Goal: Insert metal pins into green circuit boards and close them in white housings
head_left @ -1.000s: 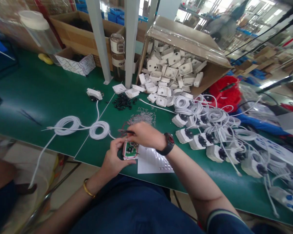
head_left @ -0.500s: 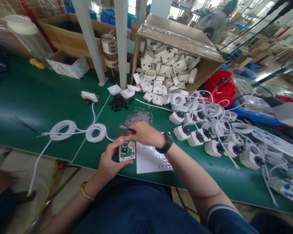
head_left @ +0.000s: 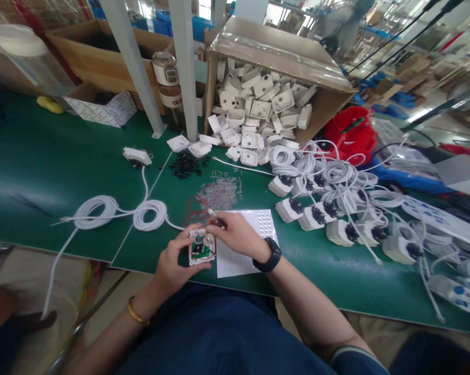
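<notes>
My left hand (head_left: 176, 255) is closed around the edge of a small white plastic housing (head_left: 191, 262) just above the table's front edge. Inside the housing's open face lies a green circuit board (head_left: 202, 252) with a red line round its rim. A white cable (head_left: 175, 225) runs to the housing from the left. My right hand (head_left: 237, 233) grips a slim dark tool (head_left: 220, 220) with a pale end pointing up and away; its exact kind is unclear. The right fingertips are at the housing's upper right, partly covering it.
Beneath my right hand lies a white sheet (head_left: 235, 263) with rows of small shiny pieces. Beyond are loose pins (head_left: 223, 190), black parts (head_left: 187, 164) and a carton (head_left: 277, 62) of white housings. Cabled housings (head_left: 313, 217) crowd the right; cable coils (head_left: 96, 212) lie left.
My right hand has shifted slightly down and right, and the tool has tilted with its pale end higher. The housing sits a little lower. The whole view has moved slightly.
</notes>
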The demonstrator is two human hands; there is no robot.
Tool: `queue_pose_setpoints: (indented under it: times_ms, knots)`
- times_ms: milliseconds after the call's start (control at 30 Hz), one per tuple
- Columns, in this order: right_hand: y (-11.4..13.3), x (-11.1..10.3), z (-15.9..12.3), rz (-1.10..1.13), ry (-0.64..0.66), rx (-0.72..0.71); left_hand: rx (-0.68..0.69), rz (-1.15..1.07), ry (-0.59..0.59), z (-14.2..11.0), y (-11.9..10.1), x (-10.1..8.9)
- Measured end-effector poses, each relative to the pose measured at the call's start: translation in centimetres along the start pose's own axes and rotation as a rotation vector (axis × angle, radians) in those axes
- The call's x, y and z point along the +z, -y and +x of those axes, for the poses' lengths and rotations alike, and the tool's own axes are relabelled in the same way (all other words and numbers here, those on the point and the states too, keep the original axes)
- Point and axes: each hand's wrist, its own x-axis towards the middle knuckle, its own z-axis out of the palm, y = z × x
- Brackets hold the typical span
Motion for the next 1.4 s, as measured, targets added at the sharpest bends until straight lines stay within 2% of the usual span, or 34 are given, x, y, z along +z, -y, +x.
queue_pose_setpoints:
  times_ms: [167, 267, 367, 433, 533, 700, 833, 1000, 1133, 1400]
  knots:
    - [-0.1, 0.2, 0.0, 0.026, -0.059, -0.139, 0.025, 0.168, 0.048, 0.0, -0.3, -0.3]
    - [-0.3, 0.2, 0.2, -0.021, -0.045, -0.273, -0.117, 0.172, 0.014, -0.4, -0.1, 0.1]
    - [-0.4, 0.2, 0.3, -0.071, -0.057, -0.324, -0.295, 0.028, -0.021, -0.6, -0.2, 0.5]
    - [-0.4, 0.3, 0.3, -0.027, -0.115, -0.330, -0.360, -0.069, -0.015, -0.3, -0.5, 0.7]
    - [-0.4, 0.5, 0.5, 0.002, -0.172, -0.320, -0.385, -0.133, -0.005, 0.0, -0.8, 0.9]
    - [-0.5, 0.4, 0.9, -0.056, -0.043, -0.363, -0.356, -0.142, -0.051, -0.1, -0.8, 0.9]
    - [-0.1, 0.0, 1.0, -0.055, -0.031, -0.309, -0.371, -0.132, -0.080, -0.5, -0.6, 1.0]
    - [0.7, -0.6, 1.3, -0.136, 0.020, -0.252, -0.409, -0.075, -0.061, -0.3, -0.6, 0.9]
    - [1.2, -1.1, 1.7, -0.198, 0.064, -0.218, -0.387, -0.050, -0.064, -0.2, -0.6, 0.8]
    - [1.7, -1.0, 1.8, -0.351, 0.120, -0.227, -0.382, -0.053, -0.022, -0.5, -0.4, 0.8]
